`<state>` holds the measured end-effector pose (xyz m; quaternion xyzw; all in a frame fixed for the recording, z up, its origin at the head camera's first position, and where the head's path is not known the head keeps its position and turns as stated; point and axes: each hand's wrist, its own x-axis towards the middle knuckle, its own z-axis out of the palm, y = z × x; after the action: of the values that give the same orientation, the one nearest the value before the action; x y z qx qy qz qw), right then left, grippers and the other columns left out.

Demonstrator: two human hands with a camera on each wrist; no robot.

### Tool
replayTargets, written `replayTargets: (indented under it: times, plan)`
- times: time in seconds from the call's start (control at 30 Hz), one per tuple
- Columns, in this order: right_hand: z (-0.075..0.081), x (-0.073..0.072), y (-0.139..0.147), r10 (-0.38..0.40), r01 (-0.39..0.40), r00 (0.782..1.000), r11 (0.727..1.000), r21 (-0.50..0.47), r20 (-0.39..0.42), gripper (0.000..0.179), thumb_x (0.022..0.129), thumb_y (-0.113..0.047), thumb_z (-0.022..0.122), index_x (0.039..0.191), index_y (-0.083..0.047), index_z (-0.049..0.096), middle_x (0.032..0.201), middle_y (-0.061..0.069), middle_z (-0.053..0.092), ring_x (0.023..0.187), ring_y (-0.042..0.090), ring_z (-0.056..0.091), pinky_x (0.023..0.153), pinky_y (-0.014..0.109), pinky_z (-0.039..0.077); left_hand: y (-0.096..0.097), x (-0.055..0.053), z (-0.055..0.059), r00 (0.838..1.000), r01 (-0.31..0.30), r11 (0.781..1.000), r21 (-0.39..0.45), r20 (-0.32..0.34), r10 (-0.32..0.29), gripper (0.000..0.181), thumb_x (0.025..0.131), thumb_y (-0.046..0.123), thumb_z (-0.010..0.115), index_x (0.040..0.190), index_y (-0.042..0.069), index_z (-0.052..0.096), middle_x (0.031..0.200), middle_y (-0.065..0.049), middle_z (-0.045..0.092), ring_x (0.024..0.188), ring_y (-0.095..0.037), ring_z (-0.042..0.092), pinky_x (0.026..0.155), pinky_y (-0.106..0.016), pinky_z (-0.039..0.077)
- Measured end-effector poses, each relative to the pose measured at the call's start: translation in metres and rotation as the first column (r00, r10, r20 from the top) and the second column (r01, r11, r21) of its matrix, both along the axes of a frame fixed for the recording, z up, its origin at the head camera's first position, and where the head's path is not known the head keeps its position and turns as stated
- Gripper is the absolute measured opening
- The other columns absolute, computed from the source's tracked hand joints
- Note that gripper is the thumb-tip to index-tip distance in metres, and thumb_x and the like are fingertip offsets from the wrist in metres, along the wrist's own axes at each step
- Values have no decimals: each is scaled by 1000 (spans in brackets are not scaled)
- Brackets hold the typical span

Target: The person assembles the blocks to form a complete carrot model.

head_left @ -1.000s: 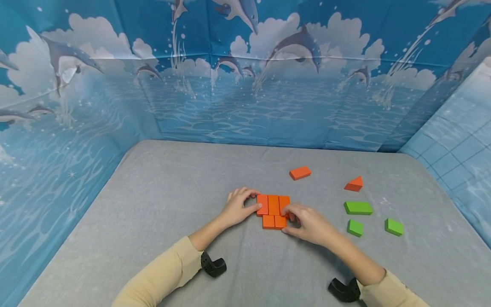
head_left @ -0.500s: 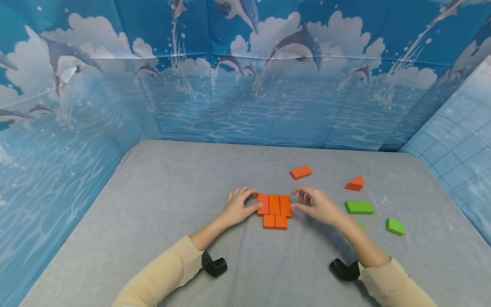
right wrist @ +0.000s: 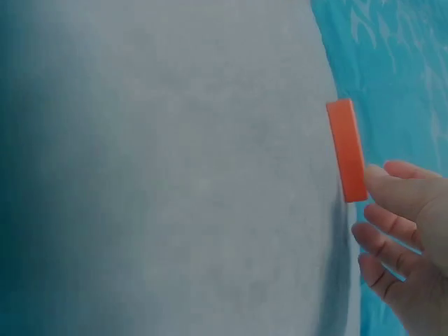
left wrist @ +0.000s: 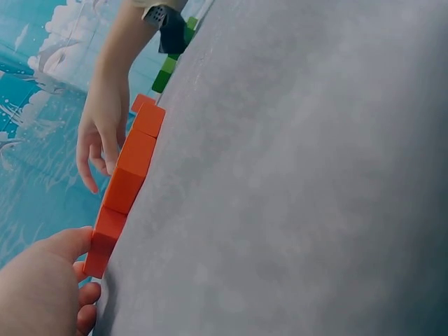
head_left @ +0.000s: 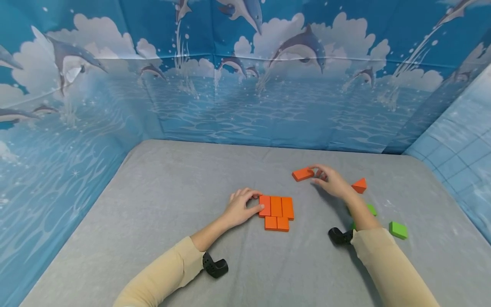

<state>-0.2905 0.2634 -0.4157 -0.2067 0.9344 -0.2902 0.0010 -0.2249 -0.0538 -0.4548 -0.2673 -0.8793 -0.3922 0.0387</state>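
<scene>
Several flat orange blocks (head_left: 276, 207) lie joined on the grey cloth, three upright ones in a row with two shorter ones along their near side. My left hand (head_left: 239, 209) holds the leftmost block (head_left: 264, 200) between thumb and fingers; in the left wrist view the thumb presses its end (left wrist: 105, 245). Farther back, a lone orange rectangular block (head_left: 301, 174) lies at a slant. My right hand (head_left: 331, 183) is at its right end, index finger over it and thumb a little apart. The right wrist view shows the lone block (right wrist: 346, 150) beside the thumb.
An orange triangular block (head_left: 359, 185) lies right of my right hand. Green blocks lie nearer, one fully visible (head_left: 398, 230), others partly hidden by my right forearm. Blue dolphin-printed curtains (head_left: 230, 106) surround the grey table (head_left: 184, 170).
My right hand has left the right side of the joined orange blocks and moved back and right to the lone orange block. My left hand stays on the leftmost block.
</scene>
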Motion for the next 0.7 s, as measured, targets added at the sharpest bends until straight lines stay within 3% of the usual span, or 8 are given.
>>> replayTargets:
  times: [0.27,0.7]
  plan:
    - [-5,-15,1,-18,17,999,1000,25,44,41,91,-5,55,131,-1,45,105,23,53,81,28,48,72,43,39,1,-1,-1,1000,-1,1000,-2,-6,1,36,87,31,60,116,11,59,103,-3,55,97,-20,45,89,-43,27]
    - [-9,-19,2,-21,17,998,998,65,67,37,92,-10,54,126,0,46,114,27,46,86,32,44,77,48,37,1,-1,-1,1000,-4,1000,-7,7,4,35,87,31,61,117,12,59,103,-2,55,96,-20,45,88,-42,26]
